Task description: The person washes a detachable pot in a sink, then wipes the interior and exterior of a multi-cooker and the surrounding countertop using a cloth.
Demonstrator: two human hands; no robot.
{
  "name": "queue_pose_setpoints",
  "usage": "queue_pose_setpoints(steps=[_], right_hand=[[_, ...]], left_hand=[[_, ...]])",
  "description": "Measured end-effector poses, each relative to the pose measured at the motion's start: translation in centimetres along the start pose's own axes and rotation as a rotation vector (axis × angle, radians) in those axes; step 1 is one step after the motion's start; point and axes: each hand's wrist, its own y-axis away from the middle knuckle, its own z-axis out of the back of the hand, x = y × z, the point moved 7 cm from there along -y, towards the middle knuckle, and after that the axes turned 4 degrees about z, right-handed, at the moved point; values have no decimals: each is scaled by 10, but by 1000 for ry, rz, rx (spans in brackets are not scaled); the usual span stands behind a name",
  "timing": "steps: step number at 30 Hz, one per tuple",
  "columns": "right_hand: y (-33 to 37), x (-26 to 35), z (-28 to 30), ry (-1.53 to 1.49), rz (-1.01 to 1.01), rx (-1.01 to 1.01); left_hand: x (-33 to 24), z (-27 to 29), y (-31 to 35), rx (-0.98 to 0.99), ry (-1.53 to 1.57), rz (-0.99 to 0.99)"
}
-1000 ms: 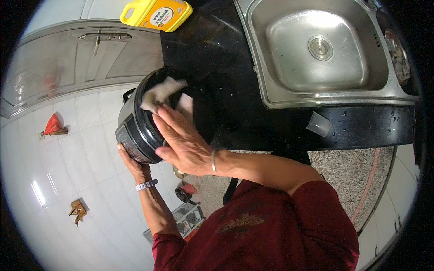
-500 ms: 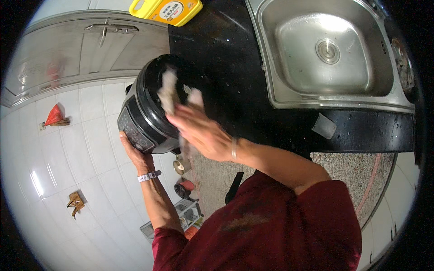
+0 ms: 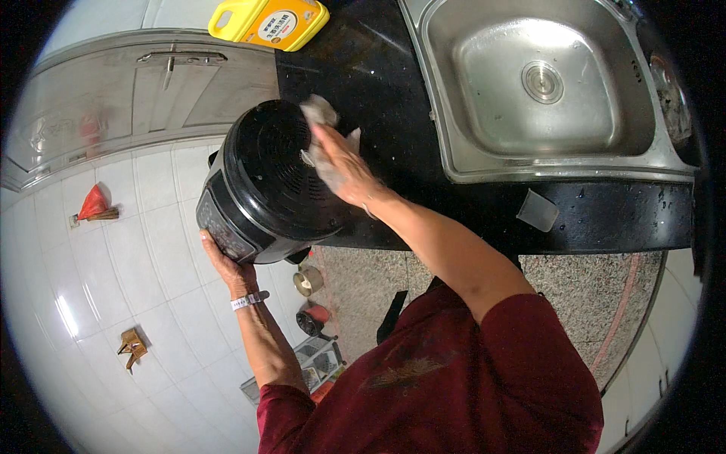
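A black and grey electric cooker (image 3: 268, 170) is tilted at the counter's left end, its round black base with rings of vent slots turned up toward me. My left hand (image 3: 225, 263) grips it from below, by the control panel on its left side. My right hand (image 3: 346, 168) presses a damp-looking whitish cloth (image 3: 321, 113) against the right edge of that base. The cloth is bunched under the palm and fingers, partly hidden and slightly blurred.
A steel sink (image 3: 484, 163) is set into the black counter (image 3: 393, 208) on the right. A yellow jug (image 3: 253, 34) stands at the back left. A small translucent piece (image 3: 538, 210) lies by the counter's front edge. Pots and a rack (image 3: 318, 359) appear below, left of my body.
My right hand has swept the cloth from the middle of the base to its right edge, uncovering the vent slots. My left hand keeps its hold on the cooker.
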Motion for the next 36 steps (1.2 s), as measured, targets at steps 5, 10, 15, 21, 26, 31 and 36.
queue_pose_setpoints(steps=[5,10,15,21,26,31,36], right_hand=[[101,64,-16,507,56,43],[47,142,-60,431,423,119],[23,28,2,-327,-245,-23],[28,75,67,552,15,-65],[80,139,-33,365,484,110],[109,101,-5,540,390,289],[91,54,47,880,228,451]], left_hand=[[9,17,-4,0,30,5],[3,14,-1,55,2,2],[-2,-2,4,-52,-42,-5],[0,5,5,-88,-16,8],[3,6,2,-24,1,2],[5,14,2,-17,-10,-61],[3,13,6,-3,54,-54]])
